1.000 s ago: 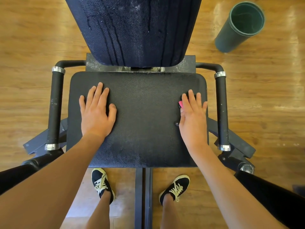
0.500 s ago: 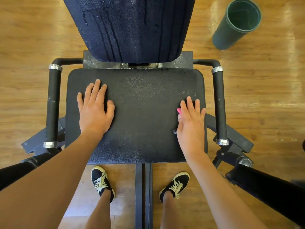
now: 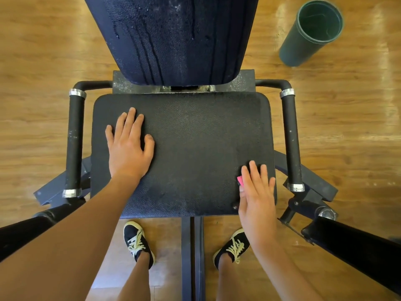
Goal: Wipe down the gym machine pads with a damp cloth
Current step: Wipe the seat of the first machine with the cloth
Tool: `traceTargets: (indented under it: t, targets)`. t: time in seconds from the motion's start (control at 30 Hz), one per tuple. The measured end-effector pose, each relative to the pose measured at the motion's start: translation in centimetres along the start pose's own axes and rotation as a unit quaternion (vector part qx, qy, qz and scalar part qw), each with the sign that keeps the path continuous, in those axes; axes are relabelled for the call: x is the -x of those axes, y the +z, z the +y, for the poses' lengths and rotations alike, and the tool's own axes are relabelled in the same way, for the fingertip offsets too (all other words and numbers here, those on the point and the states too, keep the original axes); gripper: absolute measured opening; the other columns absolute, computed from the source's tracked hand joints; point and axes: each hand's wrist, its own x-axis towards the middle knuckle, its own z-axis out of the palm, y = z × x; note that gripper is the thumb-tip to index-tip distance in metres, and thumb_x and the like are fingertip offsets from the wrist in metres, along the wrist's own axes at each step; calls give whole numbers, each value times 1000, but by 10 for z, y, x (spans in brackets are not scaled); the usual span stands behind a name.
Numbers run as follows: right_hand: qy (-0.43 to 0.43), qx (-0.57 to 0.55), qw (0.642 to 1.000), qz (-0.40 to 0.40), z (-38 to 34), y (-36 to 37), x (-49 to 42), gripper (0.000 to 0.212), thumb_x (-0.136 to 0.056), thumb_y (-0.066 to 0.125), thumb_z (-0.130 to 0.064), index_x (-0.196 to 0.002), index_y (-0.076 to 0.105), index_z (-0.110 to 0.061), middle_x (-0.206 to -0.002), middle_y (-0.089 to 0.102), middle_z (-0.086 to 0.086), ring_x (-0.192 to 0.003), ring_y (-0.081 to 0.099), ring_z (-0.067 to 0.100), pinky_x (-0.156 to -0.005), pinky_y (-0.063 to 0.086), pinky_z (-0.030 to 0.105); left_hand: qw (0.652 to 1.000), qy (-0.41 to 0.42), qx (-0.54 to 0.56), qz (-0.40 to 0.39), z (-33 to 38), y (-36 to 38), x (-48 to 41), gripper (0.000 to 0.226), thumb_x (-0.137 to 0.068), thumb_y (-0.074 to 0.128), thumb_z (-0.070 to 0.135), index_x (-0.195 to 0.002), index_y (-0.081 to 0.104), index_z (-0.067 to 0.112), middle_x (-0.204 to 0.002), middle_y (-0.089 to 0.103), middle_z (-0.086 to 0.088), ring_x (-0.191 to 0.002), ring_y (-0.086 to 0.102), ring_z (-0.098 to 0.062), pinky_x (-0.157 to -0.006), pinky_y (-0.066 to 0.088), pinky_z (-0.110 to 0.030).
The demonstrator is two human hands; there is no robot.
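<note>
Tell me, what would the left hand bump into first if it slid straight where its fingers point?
Probably the bottom of the back pad. The left hand lies flat on the seat pad, fingers pointing toward it, with only bare seat between. Depth is unclear.

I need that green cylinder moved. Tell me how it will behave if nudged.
The green cylinder stands tall and narrow on the floor, so a high push would likely tip it. Once down, its round wall would probably roll. It looks hollow, so probably light.

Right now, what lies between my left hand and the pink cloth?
Only bare seat pad, in the head view, between the left hand and the pink cloth.
</note>
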Motion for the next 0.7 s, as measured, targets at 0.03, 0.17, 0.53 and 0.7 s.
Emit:
traceTargets:
  t: [0.03,0.17,0.53,0.7]
  targets:
    - [4,-5,1000,3,-1,0,-1,83,-76,78,8,-151,46,-5,-161,38,16,-152,24,39,-120,15,58,1000,0,0,-1,0,-1,-1,54,-102,36,39,-151,43,17,-167,29,-1,-155,18,-21,-126,7,-53]
    - [5,-19,1000,10,-9,-1,-27,74,-85,72,5,-152,43,-4,-163,34,15,-154,20,39,-122,9,54,1000,1,-1,1,-2,-3,-2,54,-102,36,39,-151,43,17,-167,29,-2,-155,18,-21,-125,7,-53]
    - [8,-32,999,16,-5,2,4,75,-83,74,4,-152,45,-6,-162,37,14,-153,24,36,-121,14,55,1000,-1,-4,-5,-3,-3,1,54,-103,34,40,-152,40,18,-167,28,-1,-155,17,-20,-126,5,-52]
    - [-6,-28,999,24,0,7,9,70,-86,70,6,-151,47,-7,-161,40,11,-153,27,34,-122,18,55,1000,-2,-6,-5,-2,-4,-2,55,-103,35,40,-152,41,17,-167,28,-2,-155,17,-21,-125,4,-50]
